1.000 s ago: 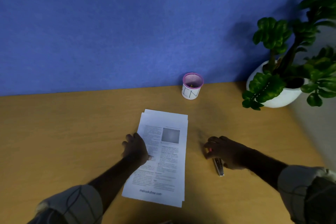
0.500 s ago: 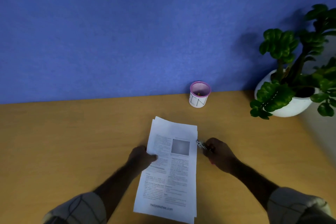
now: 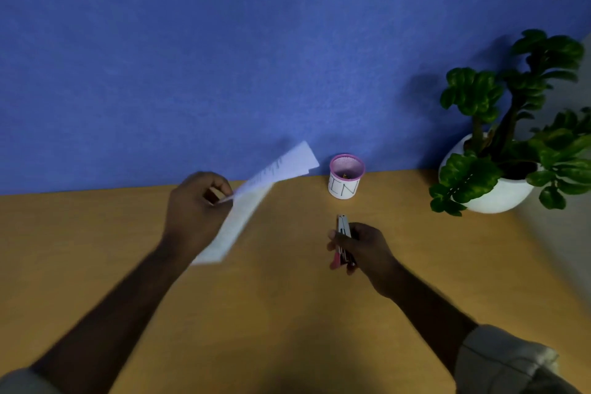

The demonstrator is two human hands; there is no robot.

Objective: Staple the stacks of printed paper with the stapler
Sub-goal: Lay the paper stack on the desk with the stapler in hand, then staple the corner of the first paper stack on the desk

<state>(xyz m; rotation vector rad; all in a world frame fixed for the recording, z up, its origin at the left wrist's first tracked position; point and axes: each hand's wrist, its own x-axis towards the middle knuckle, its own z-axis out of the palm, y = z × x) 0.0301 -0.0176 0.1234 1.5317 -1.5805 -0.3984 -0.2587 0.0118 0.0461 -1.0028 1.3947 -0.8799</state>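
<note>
I see a blue wall (image 3: 224, 57) behind a wooden worktop (image 3: 287, 313). At the far right of the worktop stands a plant (image 3: 511, 125) in a white pot (image 3: 499, 198), well apart from both hands. Against the wall, between the plant and the papers, sits a small white cup (image 3: 343, 181) with a pink rim and something small inside that I cannot make out. It stands just beyond the stapler, with bare wood between them.

My left hand (image 3: 195, 211) is raised above the worktop, and its grip is pinched on the papers (image 3: 256, 195) at one long edge, fingers curled over the sheets. The papers are off the wood and tilted, blurred, with their long axis running from near-left to far-right; the far end points up toward the wall beside the cup, and the near end hangs by my left wrist. Some print shows on the upper face, too smeared to read.

My right hand (image 3: 361, 249) has its grip wrapped round the stapler (image 3: 342, 240), held near the worktop to the right of the papers and apart from them. The stapler's long axis runs near to far, with its metal nose pointing away from me toward the cup and its pink rear end toward me.
</note>
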